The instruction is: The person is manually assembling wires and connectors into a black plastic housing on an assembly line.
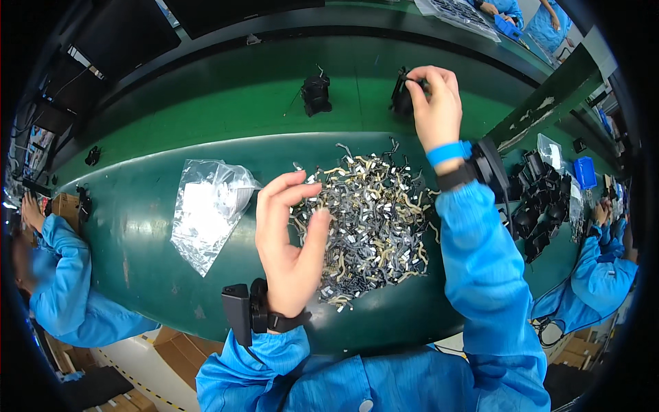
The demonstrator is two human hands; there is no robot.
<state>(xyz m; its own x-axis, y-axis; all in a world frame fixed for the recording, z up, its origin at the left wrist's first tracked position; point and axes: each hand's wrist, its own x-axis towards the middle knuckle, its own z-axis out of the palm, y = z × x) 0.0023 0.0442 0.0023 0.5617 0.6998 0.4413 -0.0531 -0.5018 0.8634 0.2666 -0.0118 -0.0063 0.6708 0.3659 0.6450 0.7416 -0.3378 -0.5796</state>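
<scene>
My right hand (pixel 436 99) reaches to the far green strip, its fingertips pinched at the top of a black plastic part (pixel 401 101). The part stands upright there, its right side partly behind my fingers. Over the left edge of a heap of small wire connectors (pixel 374 233) hovers my left hand (pixel 288 237), thumb and fingers apart with nothing visible between them. The heap mixes black, grey, white and cream pieces with short leads. A similar black part (pixel 316 94) with thin wires sits on the green strip, left of my right hand.
A clear plastic bag (pixel 209 213) lies left of the heap on the green table (pixel 144 261). Black plastic parts (pixel 542 206) pile up at the right, near a blue bin (pixel 585 172). A green post (pixel 549 103) rises at the right. Co-workers in blue sit at both sides.
</scene>
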